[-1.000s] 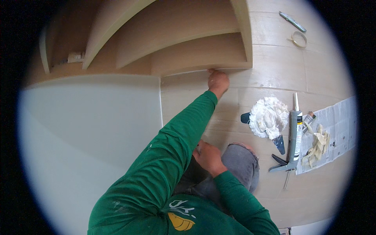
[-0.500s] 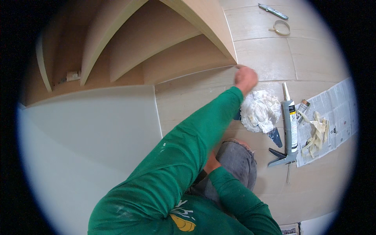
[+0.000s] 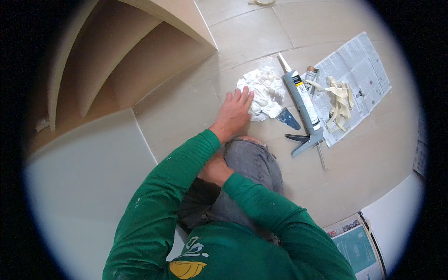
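Observation:
My left hand [image 3: 234, 113] reaches forward with its fingers stretched out, the tips at the near left edge of a crumpled white cloth [image 3: 266, 86]. It grips nothing that I can see. My right hand [image 3: 216, 169] lies low by my bent knee, passing under my left forearm, which hides its fingers. From under the cloth sticks out a dark blue, white-smeared flat piece [image 3: 289, 119], perhaps a tool's handle. To the right lies a grey caulking gun [image 3: 298, 100] with a cartridge in it, nozzle pointing away from me.
Used masking tape strips [image 3: 343, 100] lie crumpled on a newspaper sheet [image 3: 368, 65], beside a small tube [image 3: 311, 73]. A wooden shelf unit [image 3: 172, 70] stands on the left above a pale grey surface [image 3: 88, 186]. Tiled floor [image 3: 247, 35] runs beyond. A green-covered printed item [image 3: 357, 249] lies lower right.
My left hand has come back from the shelf's bottom corner to the cloth, and its fingers have spread. The whole view has turned, shifting the floor things up and left.

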The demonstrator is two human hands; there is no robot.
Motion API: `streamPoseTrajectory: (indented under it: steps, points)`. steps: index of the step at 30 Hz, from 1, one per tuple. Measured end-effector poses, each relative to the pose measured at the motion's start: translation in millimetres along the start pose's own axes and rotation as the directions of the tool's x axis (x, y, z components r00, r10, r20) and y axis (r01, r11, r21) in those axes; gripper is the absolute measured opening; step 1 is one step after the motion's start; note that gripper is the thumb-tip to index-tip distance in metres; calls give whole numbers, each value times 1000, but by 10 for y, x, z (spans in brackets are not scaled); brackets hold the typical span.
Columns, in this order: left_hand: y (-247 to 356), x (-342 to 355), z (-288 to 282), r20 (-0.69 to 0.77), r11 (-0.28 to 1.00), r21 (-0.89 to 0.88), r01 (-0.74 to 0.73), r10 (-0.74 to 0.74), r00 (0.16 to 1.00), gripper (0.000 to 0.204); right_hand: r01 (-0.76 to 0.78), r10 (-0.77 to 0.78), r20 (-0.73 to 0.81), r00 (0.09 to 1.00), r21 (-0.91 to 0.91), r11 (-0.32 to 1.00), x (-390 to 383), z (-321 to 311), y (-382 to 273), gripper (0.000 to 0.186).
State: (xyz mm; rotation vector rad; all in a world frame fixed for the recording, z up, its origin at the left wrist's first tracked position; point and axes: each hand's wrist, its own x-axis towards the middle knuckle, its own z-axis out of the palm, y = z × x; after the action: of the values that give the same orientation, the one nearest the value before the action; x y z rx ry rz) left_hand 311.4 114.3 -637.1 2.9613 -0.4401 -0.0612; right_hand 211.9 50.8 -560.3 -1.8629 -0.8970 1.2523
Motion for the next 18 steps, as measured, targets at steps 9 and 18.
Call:
streamPoseTrajectory:
  steps: [9, 18]
  points:
    - [-193, 205, -96, 47, 954, 66, -291, 289, 956, 18, -268, 112, -821, 560, -52, 962, -1428, -817, 1144, 42]
    - [-429, -804, -169, -13, 998, -62, 0, -1, 1000, 23, -619, 167, -851, 499, -215, 755, -1007, -818, 1940, 54]
